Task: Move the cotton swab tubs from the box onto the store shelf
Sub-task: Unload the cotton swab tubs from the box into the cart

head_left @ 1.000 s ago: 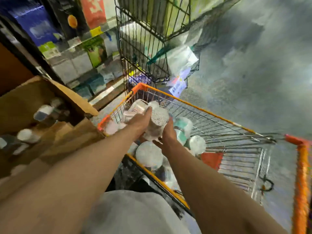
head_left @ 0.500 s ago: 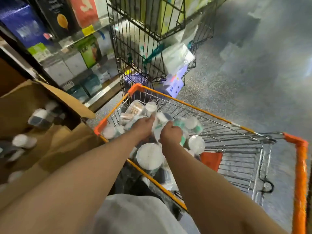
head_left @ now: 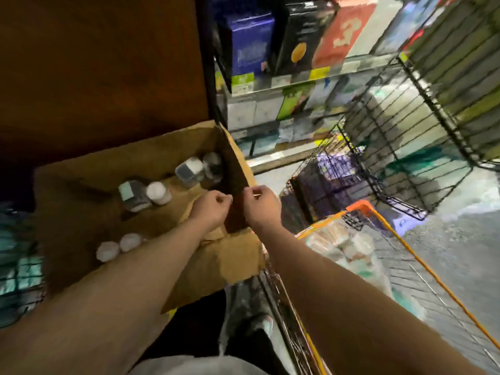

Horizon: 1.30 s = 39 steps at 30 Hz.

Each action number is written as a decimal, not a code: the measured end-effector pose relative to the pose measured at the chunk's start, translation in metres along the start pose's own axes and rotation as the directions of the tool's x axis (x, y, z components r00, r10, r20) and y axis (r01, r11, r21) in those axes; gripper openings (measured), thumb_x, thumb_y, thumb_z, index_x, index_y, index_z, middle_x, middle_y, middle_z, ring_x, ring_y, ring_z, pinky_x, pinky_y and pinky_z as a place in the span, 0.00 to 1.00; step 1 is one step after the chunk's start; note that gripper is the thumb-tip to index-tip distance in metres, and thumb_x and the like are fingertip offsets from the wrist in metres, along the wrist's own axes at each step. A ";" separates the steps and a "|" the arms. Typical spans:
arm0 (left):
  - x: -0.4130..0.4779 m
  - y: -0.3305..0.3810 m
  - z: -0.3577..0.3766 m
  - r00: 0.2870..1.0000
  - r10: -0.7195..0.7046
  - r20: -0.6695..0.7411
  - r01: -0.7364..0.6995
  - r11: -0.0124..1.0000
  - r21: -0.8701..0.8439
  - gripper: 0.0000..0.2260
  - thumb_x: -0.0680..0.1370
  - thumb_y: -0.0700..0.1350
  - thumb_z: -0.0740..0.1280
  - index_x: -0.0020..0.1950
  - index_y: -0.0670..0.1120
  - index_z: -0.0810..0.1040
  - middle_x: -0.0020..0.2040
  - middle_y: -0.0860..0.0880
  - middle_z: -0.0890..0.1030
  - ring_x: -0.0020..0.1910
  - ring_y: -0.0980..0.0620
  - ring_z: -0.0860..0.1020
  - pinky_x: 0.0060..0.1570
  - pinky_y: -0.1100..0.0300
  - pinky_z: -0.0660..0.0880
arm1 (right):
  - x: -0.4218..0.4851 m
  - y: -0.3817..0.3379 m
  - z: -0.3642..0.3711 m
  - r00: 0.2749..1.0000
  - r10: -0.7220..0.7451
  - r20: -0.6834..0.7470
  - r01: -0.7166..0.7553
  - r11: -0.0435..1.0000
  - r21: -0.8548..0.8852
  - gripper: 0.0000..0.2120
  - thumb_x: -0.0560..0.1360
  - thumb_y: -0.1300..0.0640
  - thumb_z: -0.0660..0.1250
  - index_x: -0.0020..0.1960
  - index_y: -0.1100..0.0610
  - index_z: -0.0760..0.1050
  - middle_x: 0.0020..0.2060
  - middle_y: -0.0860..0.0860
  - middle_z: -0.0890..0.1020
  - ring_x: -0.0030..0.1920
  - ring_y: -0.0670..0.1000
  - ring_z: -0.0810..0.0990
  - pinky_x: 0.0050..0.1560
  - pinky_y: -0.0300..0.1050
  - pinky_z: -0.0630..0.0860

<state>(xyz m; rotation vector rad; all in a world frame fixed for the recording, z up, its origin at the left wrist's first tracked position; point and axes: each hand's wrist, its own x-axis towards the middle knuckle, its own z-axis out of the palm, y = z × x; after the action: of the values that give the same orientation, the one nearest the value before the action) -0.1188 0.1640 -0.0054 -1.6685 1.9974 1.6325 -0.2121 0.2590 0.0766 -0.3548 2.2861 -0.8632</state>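
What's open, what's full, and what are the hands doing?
Cardboard box: open, tubs inside.
Cotton swab tubs: lying loose in the box.
Cart: holds more tubs, blurred.
Left hand: fingers curled, nothing seen in it.
Right hand: fingers curled; cannot tell if it pinches anything.

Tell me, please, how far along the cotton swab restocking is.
Done: a blurred pile of tubs sits in the orange cart; none visible on the shelf. In hand: no tub; the left hand and right hand are curled over the box. Left: several boxed tubs, then shelving everything.
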 end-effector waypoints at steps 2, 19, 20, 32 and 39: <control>0.025 -0.019 -0.033 0.997 -0.075 -0.036 0.074 0.997 -0.021 0.11 0.78 0.57 0.65 0.39 0.54 0.78 0.42 0.48 0.82 0.45 0.40 0.82 0.50 0.45 0.80 | 0.021 -0.023 0.038 0.996 -0.026 0.082 0.034 0.995 -0.092 0.14 0.82 0.47 0.61 0.58 0.55 0.79 0.53 0.55 0.84 0.56 0.58 0.80 0.53 0.48 0.73; 0.224 -0.079 -0.083 0.991 0.031 -0.134 0.024 0.920 0.391 0.38 0.76 0.47 0.73 0.81 0.51 0.56 0.78 0.50 0.60 0.74 0.44 0.66 0.70 0.47 0.70 | 0.229 -0.013 0.225 0.931 -0.041 0.362 0.264 0.761 -0.593 0.38 0.80 0.51 0.67 0.82 0.51 0.50 0.78 0.54 0.62 0.75 0.61 0.65 0.71 0.57 0.69; 0.236 -0.081 -0.080 0.988 0.038 -0.147 0.025 0.913 0.407 0.39 0.76 0.46 0.74 0.81 0.52 0.55 0.78 0.51 0.60 0.74 0.44 0.66 0.68 0.45 0.71 | 0.236 -0.008 0.231 0.928 -0.030 0.371 0.268 0.748 -0.608 0.39 0.80 0.51 0.67 0.83 0.49 0.48 0.78 0.54 0.62 0.75 0.60 0.65 0.70 0.57 0.70; 0.263 -0.094 -0.067 0.979 -0.001 -0.206 0.095 0.889 0.448 0.35 0.70 0.49 0.79 0.70 0.52 0.62 0.67 0.47 0.71 0.64 0.41 0.75 0.56 0.43 0.77 | 0.233 0.009 0.242 0.987 -0.034 0.155 0.122 0.790 -0.601 0.32 0.79 0.48 0.69 0.77 0.52 0.59 0.68 0.55 0.72 0.67 0.58 0.75 0.62 0.54 0.78; 0.267 -0.101 -0.065 0.978 -0.038 -0.205 0.119 0.910 0.396 0.34 0.70 0.48 0.79 0.71 0.49 0.66 0.67 0.45 0.70 0.64 0.40 0.75 0.58 0.42 0.77 | 0.236 0.010 0.261 0.990 0.077 0.118 -0.004 0.850 -0.527 0.36 0.78 0.53 0.71 0.79 0.51 0.55 0.64 0.56 0.75 0.63 0.60 0.78 0.61 0.57 0.79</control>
<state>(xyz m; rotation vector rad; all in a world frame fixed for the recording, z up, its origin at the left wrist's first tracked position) -0.1185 -0.0466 -0.2090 -1.7633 2.1332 0.9653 -0.2148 0.0318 -0.1922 -0.5816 2.3606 -0.1602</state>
